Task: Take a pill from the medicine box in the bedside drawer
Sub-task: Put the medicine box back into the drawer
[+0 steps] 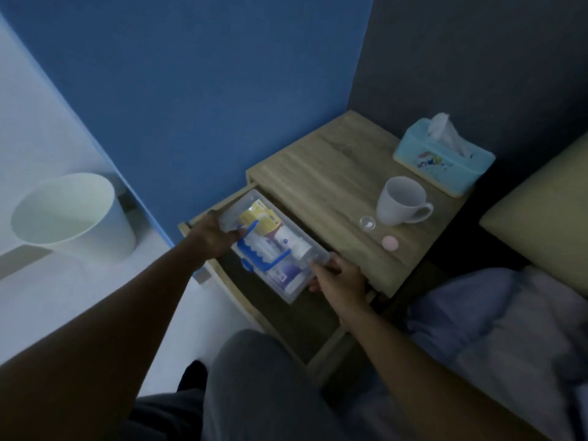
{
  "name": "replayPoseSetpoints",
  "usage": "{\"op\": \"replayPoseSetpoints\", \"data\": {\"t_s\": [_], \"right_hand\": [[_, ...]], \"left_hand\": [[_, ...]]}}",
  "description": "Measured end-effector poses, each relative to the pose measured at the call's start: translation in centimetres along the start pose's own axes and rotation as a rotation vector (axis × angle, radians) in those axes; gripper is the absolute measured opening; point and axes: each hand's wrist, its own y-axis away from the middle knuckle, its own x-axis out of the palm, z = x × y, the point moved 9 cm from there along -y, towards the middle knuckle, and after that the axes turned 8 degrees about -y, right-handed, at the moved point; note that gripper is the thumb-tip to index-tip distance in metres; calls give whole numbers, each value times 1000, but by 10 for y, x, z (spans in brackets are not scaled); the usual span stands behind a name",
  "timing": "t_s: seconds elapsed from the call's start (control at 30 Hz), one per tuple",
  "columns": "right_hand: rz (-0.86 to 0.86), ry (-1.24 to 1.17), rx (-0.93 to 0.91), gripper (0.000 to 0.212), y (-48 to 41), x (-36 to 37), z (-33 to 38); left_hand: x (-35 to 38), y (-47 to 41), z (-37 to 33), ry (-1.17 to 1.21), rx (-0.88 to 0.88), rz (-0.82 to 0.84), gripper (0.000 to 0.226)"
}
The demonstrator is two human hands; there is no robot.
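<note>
A clear plastic medicine box with a blue handle and blue latch sits over the open bedside drawer, packed with bottles and a yellow carton. My left hand grips the box's far left end. My right hand grips its near right end. The lid looks closed. On the bedside table top lie a small clear round cap with something white inside and a pink round object.
A white mug and a light blue tissue box stand on the table top. A white waste bin stands on the floor at the left. Bedding and a headboard cushion lie to the right. My knee is below the drawer.
</note>
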Motion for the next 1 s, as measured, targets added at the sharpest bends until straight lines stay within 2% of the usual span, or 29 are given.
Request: {"op": "replayPoseSetpoints", "data": {"t_s": [0.1, 0.2, 0.5, 0.67, 0.77, 0.83, 1.0], "right_hand": [[-30, 25, 61, 31, -6, -3, -26], [-81, 58, 134, 42, -18, -5, -52], [-187, 111, 230, 34, -48, -1, -89], [-148, 155, 229, 41, -54, -2, -86], [-165, 307, 181, 58, -51, -7, -69], [-173, 391, 95, 61, -43, -11, -52], [-116, 402, -144, 40, -8, -16, -22]], "left_hand": [[31, -8, 14, 28, -12, 134, 38], [55, -20, 26, 43, -8, 202, 30], [91, -56, 53, 53, -48, 135, 42], [90, -59, 51, 30, -50, 125, 43], [87, -48, 42, 16, -1, 96, 48], [82, -36, 37, -11, 28, 54, 59], [61, 3, 27, -143, 153, -95, 75]]}}
